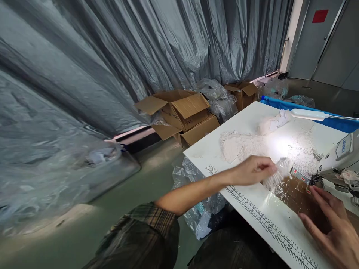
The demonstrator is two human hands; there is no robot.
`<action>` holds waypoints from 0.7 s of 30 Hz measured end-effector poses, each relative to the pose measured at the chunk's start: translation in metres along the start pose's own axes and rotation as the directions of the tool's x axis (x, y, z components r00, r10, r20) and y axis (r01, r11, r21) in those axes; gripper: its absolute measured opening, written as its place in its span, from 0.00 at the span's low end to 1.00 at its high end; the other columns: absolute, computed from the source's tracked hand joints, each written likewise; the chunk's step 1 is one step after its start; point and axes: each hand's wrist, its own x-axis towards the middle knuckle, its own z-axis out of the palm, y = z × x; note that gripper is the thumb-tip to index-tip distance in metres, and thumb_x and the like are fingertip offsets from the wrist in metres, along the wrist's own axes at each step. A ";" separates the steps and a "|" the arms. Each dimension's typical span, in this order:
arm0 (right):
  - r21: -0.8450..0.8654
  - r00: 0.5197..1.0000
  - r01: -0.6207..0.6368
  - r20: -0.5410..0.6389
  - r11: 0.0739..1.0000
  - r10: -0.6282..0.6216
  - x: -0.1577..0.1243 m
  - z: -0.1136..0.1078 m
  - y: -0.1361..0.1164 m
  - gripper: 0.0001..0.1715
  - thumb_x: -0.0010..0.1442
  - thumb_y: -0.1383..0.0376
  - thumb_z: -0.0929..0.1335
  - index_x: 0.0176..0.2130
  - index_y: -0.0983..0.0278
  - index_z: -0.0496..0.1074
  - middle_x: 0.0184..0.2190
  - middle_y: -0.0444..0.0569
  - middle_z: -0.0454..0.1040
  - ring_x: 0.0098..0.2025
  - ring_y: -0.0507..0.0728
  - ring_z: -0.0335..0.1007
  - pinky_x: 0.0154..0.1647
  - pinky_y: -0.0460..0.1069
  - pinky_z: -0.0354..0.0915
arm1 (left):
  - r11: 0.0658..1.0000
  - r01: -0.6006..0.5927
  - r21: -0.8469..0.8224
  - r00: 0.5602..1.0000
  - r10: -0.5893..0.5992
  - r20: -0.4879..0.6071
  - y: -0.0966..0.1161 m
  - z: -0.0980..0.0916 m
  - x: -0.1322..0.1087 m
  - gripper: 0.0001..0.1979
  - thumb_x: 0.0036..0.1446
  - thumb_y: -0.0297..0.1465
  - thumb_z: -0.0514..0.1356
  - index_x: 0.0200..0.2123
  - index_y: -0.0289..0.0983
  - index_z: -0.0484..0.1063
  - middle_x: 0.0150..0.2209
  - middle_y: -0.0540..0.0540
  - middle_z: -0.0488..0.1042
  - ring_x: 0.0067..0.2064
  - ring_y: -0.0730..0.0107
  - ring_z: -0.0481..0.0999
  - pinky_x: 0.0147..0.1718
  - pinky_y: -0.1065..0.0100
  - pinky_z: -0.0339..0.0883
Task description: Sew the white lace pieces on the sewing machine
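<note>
My left hand reaches across the white sewing table and pinches a small piece of white lace near the needle area. My right hand lies at the lower right with fingers spread flat on a brown taped patch of the table, holding nothing. More white lace fabric is spread under the bright lamp light. The white sewing machine head stands at the right edge.
A printed ruler runs along the table's front edge. A lamp arm hangs over the table. Open cardboard boxes and clear plastic bags sit on the floor below a grey plastic curtain. A blue bin edge lies behind.
</note>
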 end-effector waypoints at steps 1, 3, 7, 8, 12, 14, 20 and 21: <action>0.053 1.000 -0.003 0.009 0.999 0.003 0.003 -0.002 -0.006 0.36 0.60 0.47 0.67 0.63 0.56 0.63 0.57 0.56 0.68 0.55 0.66 0.70 0.48 0.59 0.75 | 0.996 0.006 -0.089 0.997 0.001 0.076 0.006 0.011 -0.001 0.14 0.63 0.37 0.56 0.28 0.36 0.67 0.25 0.53 0.65 0.28 0.76 0.64 0.29 0.70 0.62; 0.187 0.999 -0.025 0.052 0.982 0.015 0.007 -0.006 -0.017 0.31 0.59 0.49 0.68 0.58 0.57 0.68 0.57 0.56 0.69 0.56 0.65 0.70 0.48 0.57 0.75 | 0.982 0.012 -0.190 0.985 0.021 0.170 0.015 0.030 0.001 0.12 0.62 0.35 0.58 0.28 0.36 0.67 0.25 0.53 0.64 0.28 0.77 0.62 0.28 0.71 0.61; 0.426 0.928 -0.203 0.370 0.882 0.034 0.006 -0.012 -0.027 0.19 0.63 0.53 0.66 0.28 0.62 0.74 0.32 0.50 0.76 0.34 0.56 0.75 0.33 0.48 0.74 | 0.937 0.127 -0.327 0.963 -0.037 0.267 0.017 0.055 0.011 0.13 0.54 0.37 0.66 0.34 0.36 0.66 0.30 0.51 0.70 0.31 0.75 0.67 0.31 0.70 0.63; 0.439 0.890 -0.265 0.453 0.859 0.044 0.003 -0.013 -0.028 0.20 0.63 0.53 0.65 0.26 0.62 0.73 0.27 0.48 0.75 0.30 0.55 0.73 0.30 0.46 0.72 | 0.923 0.179 -0.340 0.954 -0.079 0.289 0.014 0.059 0.014 0.19 0.50 0.39 0.69 0.39 0.37 0.66 0.33 0.49 0.73 0.33 0.73 0.70 0.33 0.69 0.64; 0.398 0.812 -0.416 0.567 0.818 0.137 -0.011 -0.013 -0.029 0.17 0.56 0.51 0.70 0.29 0.62 0.72 0.24 0.44 0.72 0.25 0.52 0.67 0.24 0.46 0.67 | 0.942 0.263 -0.207 0.926 -0.187 0.328 0.003 0.071 0.025 0.45 0.44 0.43 0.73 0.60 0.36 0.56 0.41 0.43 0.78 0.43 0.61 0.77 0.40 0.62 0.69; 0.380 0.795 -0.470 0.574 0.796 0.195 -0.013 -0.015 -0.030 0.19 0.52 0.49 0.72 0.26 0.61 0.70 0.22 0.42 0.69 0.22 0.51 0.62 0.20 0.45 0.62 | 0.975 0.199 -0.098 0.940 -0.162 0.300 -0.001 0.072 0.030 0.43 0.47 0.42 0.71 0.61 0.35 0.58 0.40 0.42 0.78 0.45 0.58 0.78 0.42 0.60 0.69; 0.507 0.664 -0.699 0.722 0.504 0.195 0.005 -0.026 -0.024 0.22 0.56 0.48 0.71 0.40 0.62 0.73 0.23 0.42 0.71 0.21 0.49 0.63 0.20 0.44 0.62 | 0.997 -0.009 0.077 0.972 -0.009 0.233 -0.003 0.049 0.037 0.26 0.59 0.34 0.60 0.58 0.35 0.60 0.35 0.48 0.74 0.35 0.69 0.76 0.34 0.65 0.70; 0.522 0.686 -0.700 0.682 0.487 0.256 0.008 -0.026 -0.020 0.24 0.55 0.47 0.71 0.43 0.63 0.73 0.24 0.43 0.72 0.22 0.50 0.65 0.21 0.45 0.63 | 0.988 -0.022 0.150 0.979 -0.009 0.205 -0.004 0.043 0.037 0.25 0.59 0.33 0.59 0.58 0.35 0.60 0.34 0.49 0.73 0.33 0.71 0.74 0.31 0.67 0.68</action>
